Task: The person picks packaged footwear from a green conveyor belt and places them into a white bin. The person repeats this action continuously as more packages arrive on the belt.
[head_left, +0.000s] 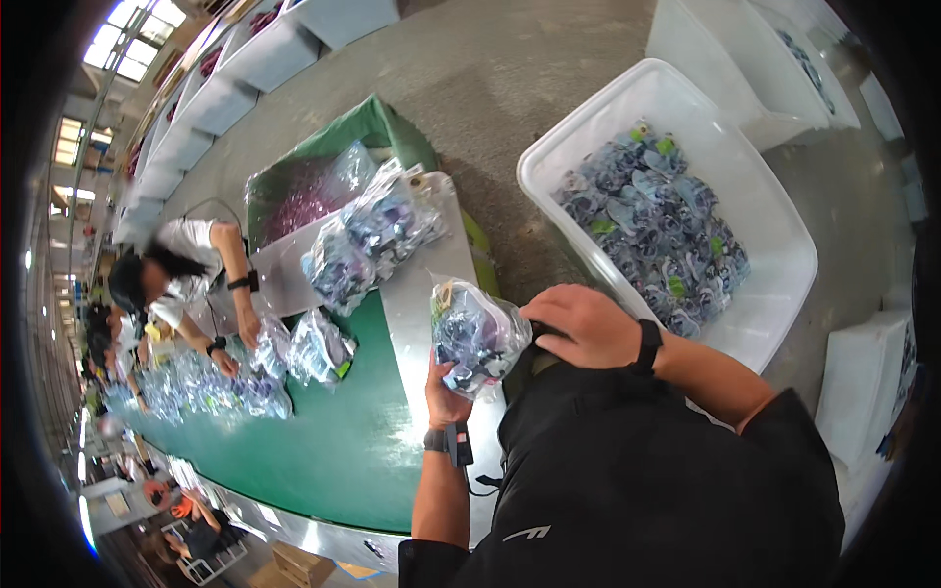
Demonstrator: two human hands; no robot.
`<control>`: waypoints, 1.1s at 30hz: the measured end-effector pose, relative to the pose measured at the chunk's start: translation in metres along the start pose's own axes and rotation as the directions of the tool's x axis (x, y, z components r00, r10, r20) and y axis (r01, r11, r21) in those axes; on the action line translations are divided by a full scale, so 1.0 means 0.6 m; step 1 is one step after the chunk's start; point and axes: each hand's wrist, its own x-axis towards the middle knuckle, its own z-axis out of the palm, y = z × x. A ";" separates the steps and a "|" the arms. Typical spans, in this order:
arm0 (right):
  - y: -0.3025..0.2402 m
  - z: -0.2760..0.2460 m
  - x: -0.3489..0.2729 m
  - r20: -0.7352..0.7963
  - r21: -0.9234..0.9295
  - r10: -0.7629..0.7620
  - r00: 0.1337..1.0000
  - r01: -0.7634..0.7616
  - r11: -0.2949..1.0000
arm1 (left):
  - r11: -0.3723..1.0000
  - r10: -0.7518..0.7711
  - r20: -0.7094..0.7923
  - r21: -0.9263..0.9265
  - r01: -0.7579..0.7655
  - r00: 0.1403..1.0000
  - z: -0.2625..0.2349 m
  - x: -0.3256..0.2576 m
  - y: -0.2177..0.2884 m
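Observation:
My left hand [447, 400] grips a clear plastic bag [478, 333] from its near left side. Blue, purple and white patterned pieces show through the film; their exact kind is hard to make out. My right hand [586, 325] is at the bag's right edge, fingertips at the film. Its thumb stands apart from its fingers, with a dark gap between them. The bag is held over the corner of a metal table edge [404, 323], in front of my body. More filled bags [377, 230] are heaped just beyond it on the metal surface.
A white tub [784, 255] with many bagged pieces stands at the right. Left is a green conveyor belt [363, 441] carrying bags; a co-worker [191, 260] reaches over it. A green-lined bin [397, 132] stands behind the heap. White bins [216, 108] line the far side.

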 end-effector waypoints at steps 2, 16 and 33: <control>-0.018 -0.014 -0.005 -0.055 -0.021 -0.048 0.997 0.047 0.999 | 0.999 -0.033 -0.039 0.012 0.033 0.999 0.046 -0.004 -0.008; 0.075 -0.083 -0.127 0.103 -0.221 -0.058 0.993 0.079 0.972 | 0.905 -0.346 -0.023 0.257 0.340 0.938 0.238 0.076 -0.166; 0.323 -0.207 -0.354 -0.060 -0.438 0.457 0.887 -0.435 0.787 | 0.664 -0.105 -0.233 0.708 0.243 0.967 0.147 0.059 -0.162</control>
